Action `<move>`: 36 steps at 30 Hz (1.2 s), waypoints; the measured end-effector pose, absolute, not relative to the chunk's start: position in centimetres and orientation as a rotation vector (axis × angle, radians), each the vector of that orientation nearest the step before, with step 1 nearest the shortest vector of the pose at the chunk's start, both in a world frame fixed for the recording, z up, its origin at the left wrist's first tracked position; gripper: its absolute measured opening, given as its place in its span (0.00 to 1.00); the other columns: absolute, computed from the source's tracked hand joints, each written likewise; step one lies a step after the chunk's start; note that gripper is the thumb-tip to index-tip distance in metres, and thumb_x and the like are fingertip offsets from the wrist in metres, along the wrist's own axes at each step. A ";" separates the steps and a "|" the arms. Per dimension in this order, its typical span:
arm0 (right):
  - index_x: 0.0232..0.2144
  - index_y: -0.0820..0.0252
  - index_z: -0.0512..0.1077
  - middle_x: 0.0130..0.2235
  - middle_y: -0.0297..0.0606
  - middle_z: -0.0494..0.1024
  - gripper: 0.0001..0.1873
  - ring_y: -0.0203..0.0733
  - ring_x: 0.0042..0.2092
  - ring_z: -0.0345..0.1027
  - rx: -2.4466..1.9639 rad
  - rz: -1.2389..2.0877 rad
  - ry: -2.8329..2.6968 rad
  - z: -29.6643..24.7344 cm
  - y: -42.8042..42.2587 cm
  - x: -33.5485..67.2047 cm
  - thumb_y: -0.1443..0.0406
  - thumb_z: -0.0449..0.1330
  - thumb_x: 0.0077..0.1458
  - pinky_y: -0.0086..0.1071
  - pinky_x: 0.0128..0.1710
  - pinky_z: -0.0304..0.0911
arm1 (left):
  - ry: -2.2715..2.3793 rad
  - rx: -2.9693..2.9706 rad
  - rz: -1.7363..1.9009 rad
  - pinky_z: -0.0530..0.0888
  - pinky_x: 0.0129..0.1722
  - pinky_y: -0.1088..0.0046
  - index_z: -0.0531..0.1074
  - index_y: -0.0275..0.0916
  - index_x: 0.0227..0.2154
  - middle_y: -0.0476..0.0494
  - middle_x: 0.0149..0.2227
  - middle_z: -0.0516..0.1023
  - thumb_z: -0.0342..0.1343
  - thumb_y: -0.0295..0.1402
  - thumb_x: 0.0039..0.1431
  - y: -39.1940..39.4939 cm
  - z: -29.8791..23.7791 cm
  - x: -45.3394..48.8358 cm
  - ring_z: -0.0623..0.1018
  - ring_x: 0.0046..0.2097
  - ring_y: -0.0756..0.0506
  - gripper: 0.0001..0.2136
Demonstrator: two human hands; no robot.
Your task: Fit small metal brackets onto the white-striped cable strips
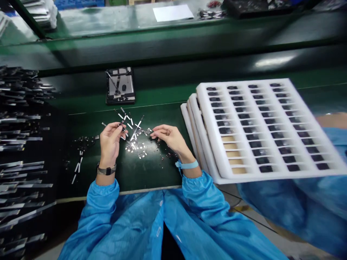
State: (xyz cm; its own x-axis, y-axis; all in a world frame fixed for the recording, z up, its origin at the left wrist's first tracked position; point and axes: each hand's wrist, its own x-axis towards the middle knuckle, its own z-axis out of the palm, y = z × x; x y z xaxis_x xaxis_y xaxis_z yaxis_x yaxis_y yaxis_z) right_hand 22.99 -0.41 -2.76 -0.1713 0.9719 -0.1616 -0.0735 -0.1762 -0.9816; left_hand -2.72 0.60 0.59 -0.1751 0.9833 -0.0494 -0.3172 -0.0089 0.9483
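Note:
My left hand (110,141), closed in a pinch, holds a small dark flex cable (122,123) above the green work surface. To the right, my right hand (169,137) has its thumb and fingers together on a small silvery metal piece (148,131). Between and below both hands lies a loose pile of shiny small metal pieces (138,148), with several white-and-black strips (135,133) across it. Left of my left hand, more dark flex cables (80,151) with white strips lie on the surface. Fingertips partly hide what each hand grips.
A white foam tray (227,159) with rows of dark parts rests on further trays at the right, beside a person in blue (292,213). Racks of flat cables (21,173) line the left. An opened device (120,86) sits at the back, below a raised shelf with white paper (173,13).

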 end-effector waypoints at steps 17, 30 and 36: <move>0.35 0.57 0.78 0.33 0.41 0.87 0.21 0.43 0.35 0.81 -1.199 1.512 -1.243 -0.9 -1.0 23.0 0.47 0.72 0.59 0.36 0.36 0.74 | 0.868 0.923 1.691 0.66 0.25 0.76 0.83 0.46 0.41 0.51 0.30 0.72 0.80 0.40 0.48 -0.7 4.5 -7.9 0.66 0.28 0.52 0.18; 0.36 0.57 0.78 0.33 0.41 0.87 0.17 0.45 0.37 0.83 -1.181 1.495 -1.246 -0.6 -1.5 22.9 0.51 0.74 0.57 0.39 0.41 0.77 | 1.109 1.049 1.298 0.72 0.27 0.74 0.86 0.38 0.38 0.44 0.29 0.80 0.76 0.35 0.51 -1.4 3.8 -6.3 0.76 0.28 0.49 0.12; 0.36 0.58 0.80 0.33 0.41 0.87 0.19 0.46 0.37 0.83 -1.193 1.465 -1.294 -0.5 -1.6 23.0 0.49 0.73 0.58 0.39 0.41 0.77 | 1.013 1.015 1.309 0.74 0.26 0.72 0.86 0.38 0.37 0.45 0.26 0.78 0.78 0.36 0.49 -1.6 3.9 -6.9 0.76 0.26 0.48 0.14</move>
